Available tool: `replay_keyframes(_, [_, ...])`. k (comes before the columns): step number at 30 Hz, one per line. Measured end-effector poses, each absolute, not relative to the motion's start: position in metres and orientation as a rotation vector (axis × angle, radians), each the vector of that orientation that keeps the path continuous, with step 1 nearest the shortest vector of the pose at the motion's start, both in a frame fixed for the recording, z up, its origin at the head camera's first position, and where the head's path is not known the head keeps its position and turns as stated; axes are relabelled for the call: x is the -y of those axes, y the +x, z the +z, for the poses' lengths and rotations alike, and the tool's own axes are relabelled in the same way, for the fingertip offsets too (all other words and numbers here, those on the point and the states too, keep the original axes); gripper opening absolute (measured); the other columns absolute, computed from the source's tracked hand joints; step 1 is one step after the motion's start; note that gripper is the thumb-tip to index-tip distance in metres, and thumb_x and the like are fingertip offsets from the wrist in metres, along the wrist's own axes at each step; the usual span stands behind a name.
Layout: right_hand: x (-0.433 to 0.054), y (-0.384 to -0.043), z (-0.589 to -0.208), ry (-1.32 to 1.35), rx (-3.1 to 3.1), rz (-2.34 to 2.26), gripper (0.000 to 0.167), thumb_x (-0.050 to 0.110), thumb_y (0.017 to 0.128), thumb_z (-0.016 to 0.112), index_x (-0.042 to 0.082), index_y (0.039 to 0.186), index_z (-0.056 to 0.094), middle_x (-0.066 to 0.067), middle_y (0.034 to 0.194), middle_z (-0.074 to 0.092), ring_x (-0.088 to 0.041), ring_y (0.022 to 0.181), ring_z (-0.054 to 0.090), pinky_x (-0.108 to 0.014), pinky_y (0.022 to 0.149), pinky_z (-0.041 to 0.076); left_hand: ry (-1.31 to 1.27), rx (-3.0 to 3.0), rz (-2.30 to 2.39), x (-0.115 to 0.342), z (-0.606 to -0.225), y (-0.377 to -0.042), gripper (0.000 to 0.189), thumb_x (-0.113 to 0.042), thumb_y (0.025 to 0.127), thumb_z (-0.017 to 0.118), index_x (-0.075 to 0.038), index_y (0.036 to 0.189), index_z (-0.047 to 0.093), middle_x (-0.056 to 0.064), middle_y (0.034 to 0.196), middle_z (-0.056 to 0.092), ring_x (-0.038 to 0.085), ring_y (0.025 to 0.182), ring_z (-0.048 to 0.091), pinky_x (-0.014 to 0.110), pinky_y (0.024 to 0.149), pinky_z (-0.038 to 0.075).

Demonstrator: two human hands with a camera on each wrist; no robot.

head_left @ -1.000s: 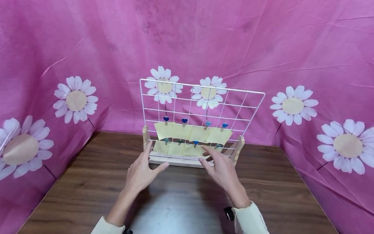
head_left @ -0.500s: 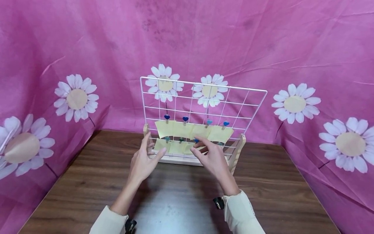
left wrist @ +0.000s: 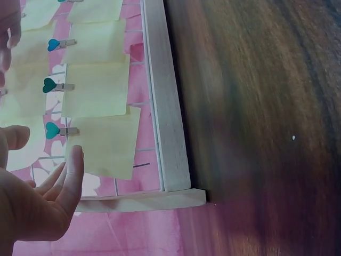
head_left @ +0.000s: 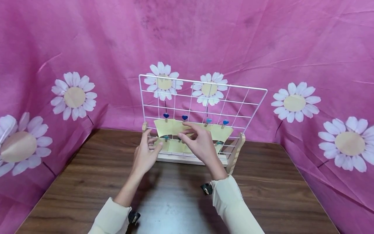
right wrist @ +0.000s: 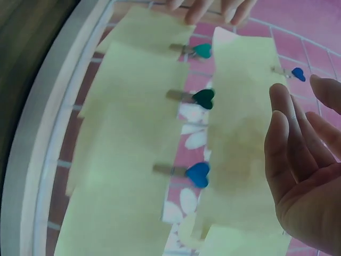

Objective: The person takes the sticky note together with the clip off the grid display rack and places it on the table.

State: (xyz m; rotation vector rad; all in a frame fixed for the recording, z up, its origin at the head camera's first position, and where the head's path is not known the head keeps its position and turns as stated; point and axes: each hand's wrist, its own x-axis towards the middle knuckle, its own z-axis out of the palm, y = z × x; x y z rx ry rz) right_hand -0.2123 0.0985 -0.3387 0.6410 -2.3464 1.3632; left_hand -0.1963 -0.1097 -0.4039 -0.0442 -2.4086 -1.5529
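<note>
A white wire grid stands upright in a wooden base. Yellow paper notes hang from it in two rows, each under a small wooden clip with a blue or green heart. My left hand is at the grid's lower left, thumb and fingers spread beside the lower-row notes and the teal heart clip. In front of the upper row is my right hand, fingers loosely bent and holding nothing; it lies near a dark-blue heart clip. It hides part of the lower row in the head view.
The brown wood-grain table extends around the stand. A pink cloth printed with white daisies surrounds the back and sides. Both forearms wear pale sleeves, with a black strap at the right wrist.
My right hand has moved left and up, from the lower-right notes to the second note of the upper row. The left hand has moved up slightly. Clips and notes look unchanged.
</note>
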Motion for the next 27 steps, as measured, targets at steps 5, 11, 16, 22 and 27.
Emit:
replay_keyframes(5, [-0.083,-0.217,-0.331,0.658,2.324,1.434,0.037,0.014,0.091,0.077,0.003,0.125,0.069,-0.010,0.094,0.077,-0.018,0.069,0.072,-0.031,0.062,0.058,-0.035,2.392,-1.549,0.110,-0.400,-0.197,0.070,-0.026,0.096,0.071,-0.018,0.155,0.034,0.015,0.130,0.066,0.033,0.100,0.071,0.048,0.084,0.057])
replay_keyframes(11, [-0.068,-0.225,-0.323,0.616,2.372,1.445,0.038,0.016,0.092,0.076,0.006,0.127,0.069,-0.009,0.097,0.077,-0.016,0.074,0.073,-0.029,0.061,0.058,-0.025,2.424,-1.522,0.109,-0.395,-0.200,0.070,-0.032,0.097,0.070,-0.018,0.155,0.033,0.014,0.132,0.065,0.031,0.099,0.071,0.048,0.084,0.056])
replay_keyframes(16, [-0.056,-0.230,-0.319,0.578,2.386,1.488,0.038,0.015,0.093,0.075,0.005,0.129,0.068,-0.011,0.098,0.076,-0.023,0.072,0.074,-0.029,0.061,0.058,-0.029,2.456,-1.482,0.108,-0.393,-0.202,0.071,-0.033,0.096,0.068,-0.017,0.156,0.033,0.014,0.132,0.065,0.029,0.099,0.072,0.049,0.086,0.054])
replay_keyframes(22, [-0.044,-0.232,-0.318,0.543,2.401,1.408,0.035,0.014,0.095,0.071,0.002,0.127,0.067,-0.013,0.097,0.076,-0.020,0.062,0.073,-0.026,0.053,0.056,-0.039,2.435,-1.495,0.109,-0.391,-0.204,0.068,-0.031,0.096,0.069,-0.016,0.154,0.036,0.015,0.130,0.067,0.030,0.097,0.072,0.050,0.087,0.053])
replay_keyframes(27, [-0.039,-0.233,-0.316,0.506,2.422,1.363,0.038,0.017,0.096,0.071,0.002,0.131,0.066,-0.012,0.096,0.076,-0.012,0.058,0.070,-0.025,0.052,0.055,-0.043,2.431,-1.523,0.109,-0.390,-0.206,0.065,-0.029,0.096,0.069,-0.017,0.152,0.039,0.015,0.127,0.068,0.031,0.096,0.072,0.050,0.087,0.053])
